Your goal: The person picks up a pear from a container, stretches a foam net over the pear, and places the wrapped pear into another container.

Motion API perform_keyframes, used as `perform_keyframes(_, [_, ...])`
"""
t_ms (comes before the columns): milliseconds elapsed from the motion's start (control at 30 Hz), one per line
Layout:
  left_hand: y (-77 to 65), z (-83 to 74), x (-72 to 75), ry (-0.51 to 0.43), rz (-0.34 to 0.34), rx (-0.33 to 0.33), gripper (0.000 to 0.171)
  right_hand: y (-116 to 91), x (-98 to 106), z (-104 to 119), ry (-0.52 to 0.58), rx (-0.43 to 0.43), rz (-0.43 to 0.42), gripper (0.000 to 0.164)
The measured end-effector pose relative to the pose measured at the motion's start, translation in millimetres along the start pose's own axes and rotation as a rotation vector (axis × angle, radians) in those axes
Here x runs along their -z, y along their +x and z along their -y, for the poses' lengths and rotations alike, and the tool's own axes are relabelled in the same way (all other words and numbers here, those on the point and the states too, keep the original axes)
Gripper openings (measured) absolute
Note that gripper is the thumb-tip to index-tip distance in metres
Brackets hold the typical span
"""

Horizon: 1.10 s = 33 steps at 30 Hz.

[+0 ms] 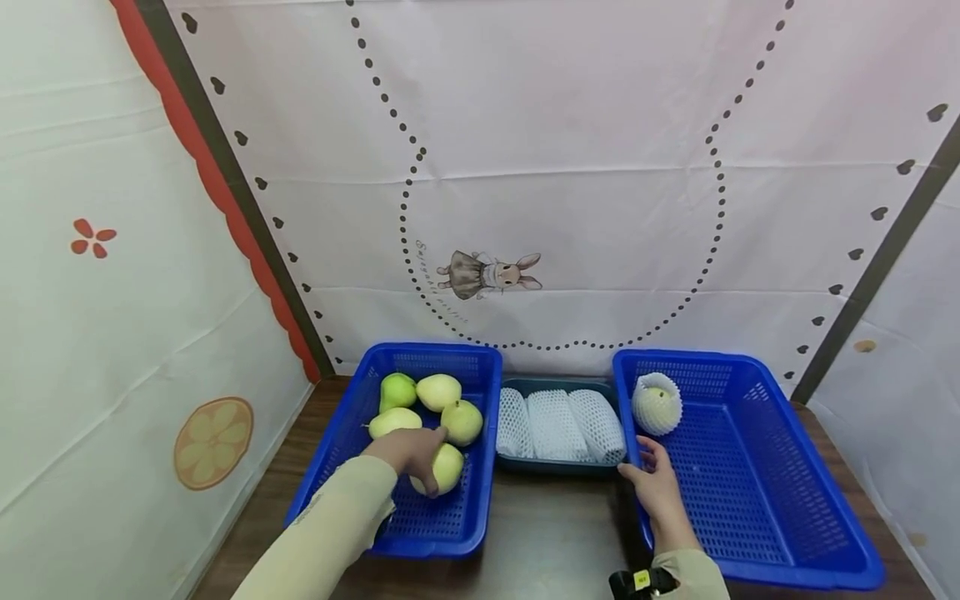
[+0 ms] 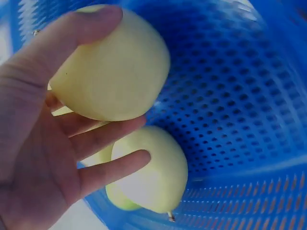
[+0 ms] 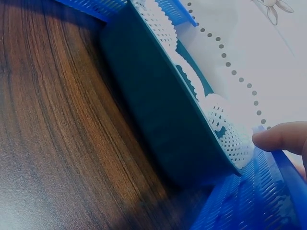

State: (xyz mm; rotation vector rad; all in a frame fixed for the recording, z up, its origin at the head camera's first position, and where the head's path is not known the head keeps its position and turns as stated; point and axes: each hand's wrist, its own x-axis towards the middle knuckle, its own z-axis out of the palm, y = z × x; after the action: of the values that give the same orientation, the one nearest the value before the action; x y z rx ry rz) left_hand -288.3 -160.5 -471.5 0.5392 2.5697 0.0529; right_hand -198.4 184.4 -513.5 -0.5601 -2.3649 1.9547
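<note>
My left hand is inside the left blue basket, its thumb and fingers around a pale yellow-green pear. In the left wrist view the thumb lies over this pear, and two fingers stretch towards another pear below. Several more pears lie farther back in that basket. My right hand holds the left rim of the right blue basket, thumb outside and fingers inside. Just beyond its fingers, a pear in a white foam net sits in the basket's back left corner.
Between the baskets stands a dark teal tray with several white foam nets in it. The brown wood-grain table runs beneath. A printed white cloth hangs behind and at both sides.
</note>
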Motion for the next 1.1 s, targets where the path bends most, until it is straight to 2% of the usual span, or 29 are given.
perform_keyframes(167, [-12.7,10.9,7.8,-0.307,-0.084,-0.105,0.071,-1.5,2.1,0.8,-0.008,0.005,0.002,0.057])
perform_keyframes(300, [-18.4,10.3,6.0,-0.524,-0.162,-0.163,0.080,-1.9,3.5,-0.1,-0.005,-0.010,0.004,0.058])
perform_keyframes(400, [-21.4,2.1,4.2,-0.659,-0.255,-0.148,0.087,-2.1,3.9,-0.8,-0.005,-0.014,0.004,0.058])
perform_keyframes(500, [-24.8,-9.5,2.7,-0.785,-0.368,-0.132,0.087,-2.7,2.9,-0.3,-0.002,-0.011,0.004,0.058])
perform_keyframes(533, [-29.9,-16.2,5.1,-0.828,-0.400,-0.127,0.085,-2.8,2.5,-0.2,-0.001,-0.011,0.005,0.058])
perform_keyframes(667, [-37.8,-36.6,7.3,-1.027,-0.506,-0.172,0.083,-3.0,1.2,0.7,0.002,-0.013,0.005,0.057])
perform_keyframes(767, [-35.0,-46.0,2.8,-1.111,-0.570,-0.195,0.082,-2.1,0.9,1.0,0.003,-0.017,0.006,0.057])
perform_keyframes(867, [-31.3,-53.3,-2.9,-1.123,-0.625,-0.195,0.081,-0.7,0.2,0.7,0.006,-0.020,0.005,0.057])
perform_keyframes(1100, [-30.8,-80.2,-9.0,-1.156,-0.670,-0.195,0.080,0.9,-0.9,0.3,0.009,-0.016,-0.009,0.056])
